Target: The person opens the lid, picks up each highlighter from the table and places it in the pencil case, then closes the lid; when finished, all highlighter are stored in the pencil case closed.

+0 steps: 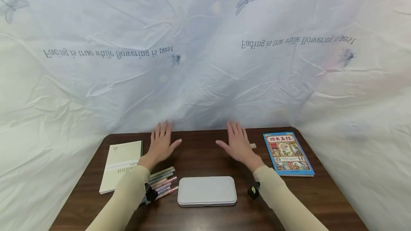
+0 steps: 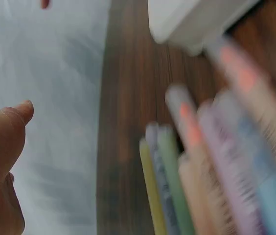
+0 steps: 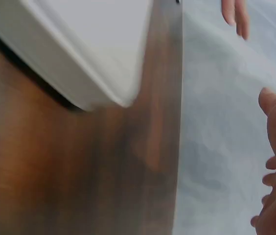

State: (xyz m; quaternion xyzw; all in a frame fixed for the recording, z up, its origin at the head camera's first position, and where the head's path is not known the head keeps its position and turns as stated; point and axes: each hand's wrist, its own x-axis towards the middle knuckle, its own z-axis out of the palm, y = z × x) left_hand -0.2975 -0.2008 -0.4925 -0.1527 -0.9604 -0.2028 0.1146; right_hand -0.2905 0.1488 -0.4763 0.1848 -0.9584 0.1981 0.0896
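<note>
My left hand is near the far edge of the table in the head view, fingers spread and straight, holding nothing. Level with it on the other side, my right hand also has straight fingers and an empty palm. A small pale block shows just beside the right hand. Between my forearms lies a white rectangular case, its lid down. Several pastel pens lie in a bunch left of the case, partly hidden by the left sleeve; the left wrist view shows the pens blurred and close.
An open notebook lies at the table's left, partly under the left forearm in view. A blue-edged book with Chinese characters lies at the right. A pale printed cloth hangs behind the dark wooden table.
</note>
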